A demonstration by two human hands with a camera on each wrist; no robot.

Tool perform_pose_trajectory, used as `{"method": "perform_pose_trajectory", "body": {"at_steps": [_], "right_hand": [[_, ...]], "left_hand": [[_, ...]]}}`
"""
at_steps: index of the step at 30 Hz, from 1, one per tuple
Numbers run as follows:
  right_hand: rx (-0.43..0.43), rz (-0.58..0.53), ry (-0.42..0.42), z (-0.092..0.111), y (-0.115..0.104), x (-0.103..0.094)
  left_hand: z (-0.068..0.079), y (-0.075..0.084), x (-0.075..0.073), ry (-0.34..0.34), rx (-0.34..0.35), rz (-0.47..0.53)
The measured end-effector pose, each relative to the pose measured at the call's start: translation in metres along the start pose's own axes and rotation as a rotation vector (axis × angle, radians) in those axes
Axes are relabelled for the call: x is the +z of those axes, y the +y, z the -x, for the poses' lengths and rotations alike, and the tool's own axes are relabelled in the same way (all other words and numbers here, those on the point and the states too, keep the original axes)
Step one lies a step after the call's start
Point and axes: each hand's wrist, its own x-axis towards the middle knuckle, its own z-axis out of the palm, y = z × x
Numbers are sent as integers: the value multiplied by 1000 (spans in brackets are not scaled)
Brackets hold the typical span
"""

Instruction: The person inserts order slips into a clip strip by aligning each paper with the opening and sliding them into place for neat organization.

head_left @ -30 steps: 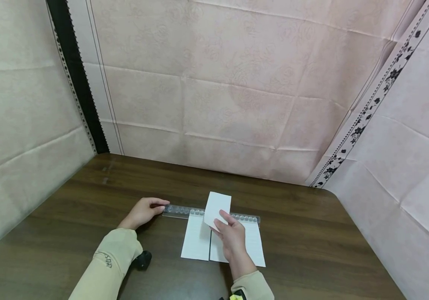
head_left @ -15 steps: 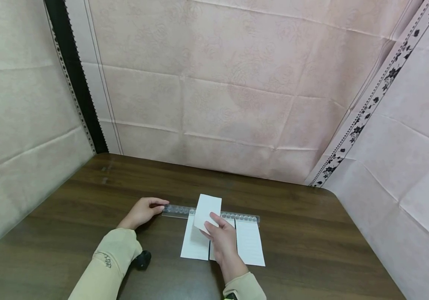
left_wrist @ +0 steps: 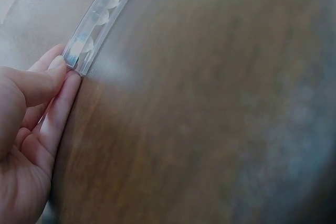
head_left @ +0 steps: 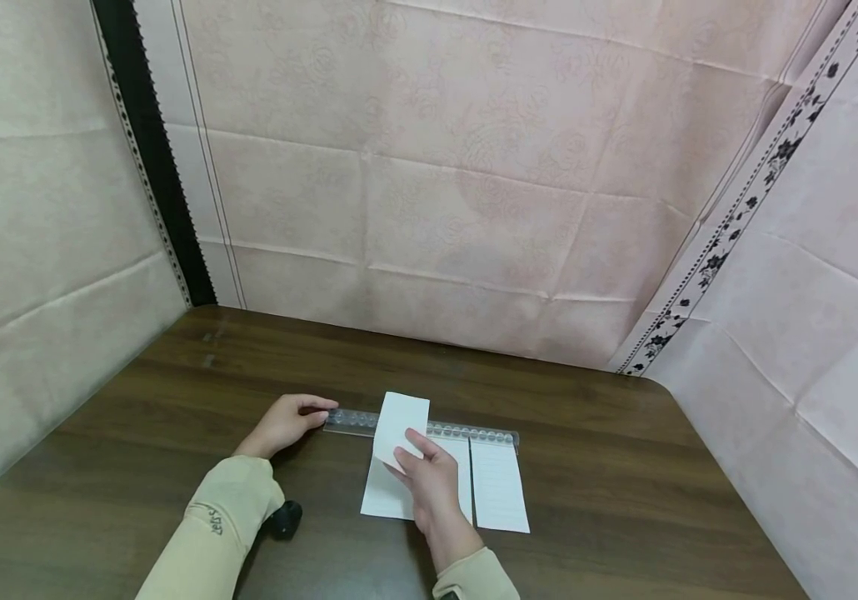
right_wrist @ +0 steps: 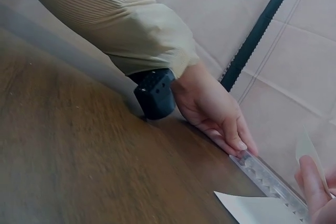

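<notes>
A long clear plastic strip (head_left: 354, 422) with a row of round bumps lies across the table. My left hand (head_left: 286, 423) pinches its left end between thumb and fingers; the left wrist view shows the thumb on top of the strip's end (left_wrist: 76, 56). White cards, faintly lined, lie along the near side of the strip, such as the right card (head_left: 500, 487) and the left card (head_left: 380, 498). Over the left one, my right hand (head_left: 432, 483) holds a small white card (head_left: 402, 421) tilted up, between thumb and fingers. That card hides part of the strip.
A dark wood-grain table (head_left: 624, 475) carries everything. Pale patterned cloth (head_left: 474, 208) hangs behind it and on both sides. A black wrist device (head_left: 284, 521) sits at the left sleeve, close to the tabletop.
My right hand has moved left with the held card, from the middle of the strip to above the left card, uncovering the cards on the right. The left hand stays put.
</notes>
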Motion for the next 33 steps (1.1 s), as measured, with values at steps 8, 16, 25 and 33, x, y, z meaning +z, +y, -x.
{"method": "perform_pose_trajectory", "body": {"at_steps": [8,16,25,33], "right_hand": [[17,7,1,5,5,9],[39,20,-9,9,9,15],[43,-2,-61,15,15,25],[50,-23,-80,20,21,32]], "left_hand": [[0,-1,0,2,11,1],[0,-1,0,2,21,11],[1,-1,-1,-5,28,26],[-1,-2,-1,-5,43,27]]}}
